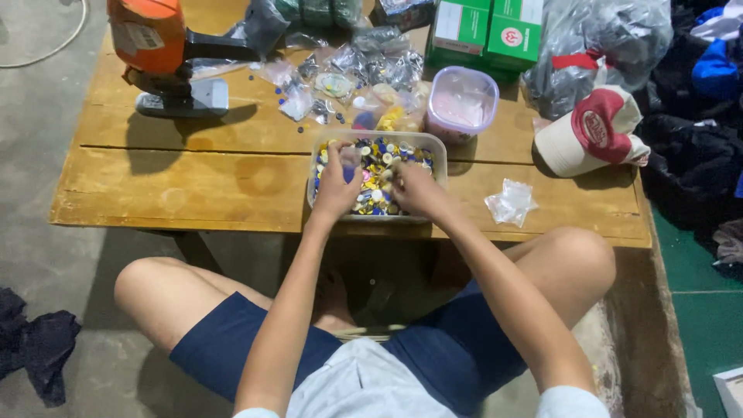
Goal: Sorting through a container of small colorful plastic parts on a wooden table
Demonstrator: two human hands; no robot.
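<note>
The worktop [193, 178] is honey-yellow wood with darker stains. On it, a clear tub [377, 175] holds a speckled mix of blue, yellow, white and silver buttons [373, 166]. At two o'clock from it lies a cream cap [592, 131] with red panels; at twelve, two green-and-white boxes [486, 31]; at ten, an orange machine [147, 35]. The shorts [232, 340] are navy.

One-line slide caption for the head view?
Both hands, left hand and right hand, pick through a clear tub of mixed buttons.
</note>
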